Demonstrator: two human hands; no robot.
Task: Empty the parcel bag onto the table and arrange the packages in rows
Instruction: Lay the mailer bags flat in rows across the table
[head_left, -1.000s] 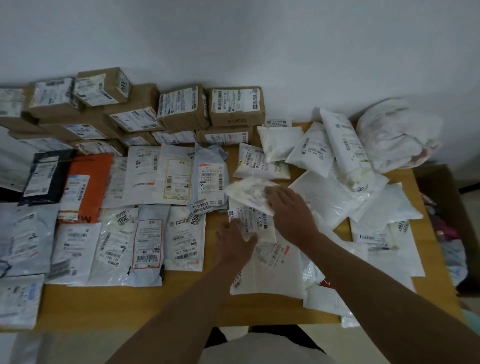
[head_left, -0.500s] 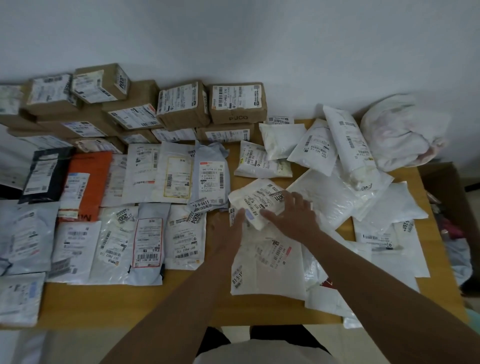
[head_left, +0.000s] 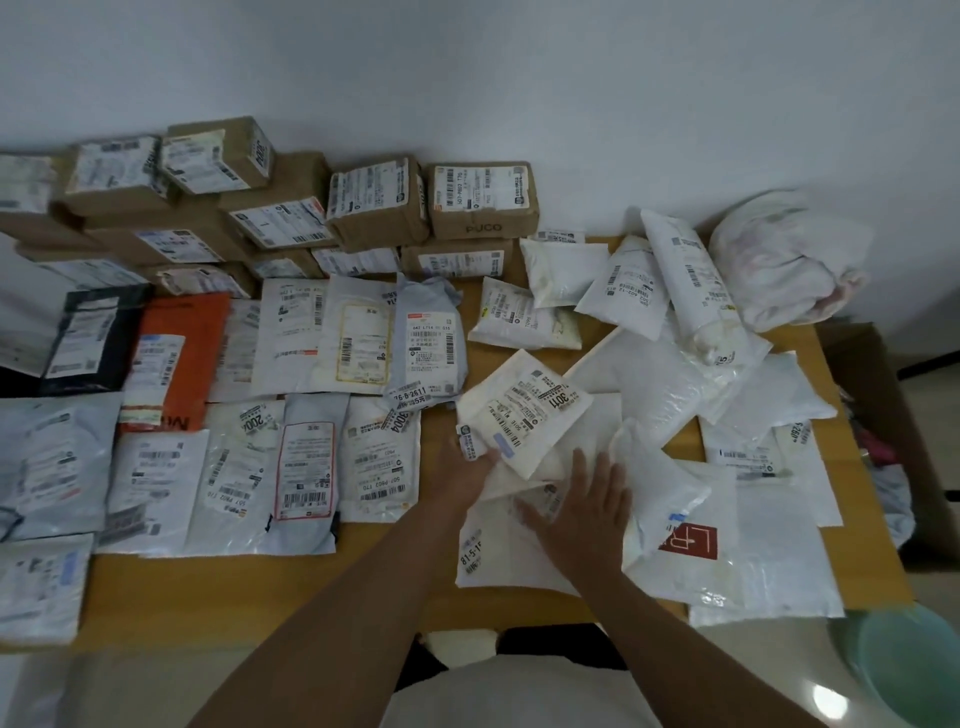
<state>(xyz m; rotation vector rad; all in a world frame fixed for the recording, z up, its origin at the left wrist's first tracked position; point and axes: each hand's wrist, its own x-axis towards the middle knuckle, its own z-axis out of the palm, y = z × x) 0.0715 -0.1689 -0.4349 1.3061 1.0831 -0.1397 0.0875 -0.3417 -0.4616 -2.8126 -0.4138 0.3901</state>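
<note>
The table (head_left: 270, 587) is wooden and set against a white wall (head_left: 571, 93). Cardboard boxes (head_left: 480, 200) are stacked along the edge at 10 to 12 o'clock. Below them, flat mailers lie in two rows, among them an orange mailer (head_left: 176, 358) and a black mailer (head_left: 93, 338) at 9 o'clock. White mailers lie in a loose overlapping heap (head_left: 675, 395) from 1 to 4 o'clock. A crumpled white bag (head_left: 784, 260) sits at 2 o'clock. The left hand (head_left: 462, 473) holds the lower edge of a labelled mailer (head_left: 524, 410) near centre. The right hand (head_left: 582, 514), fingers spread, lies flat on a white mailer (head_left: 498, 551) at 5 o'clock. A green basin (head_left: 904, 665) shows at the lower right corner.
</note>
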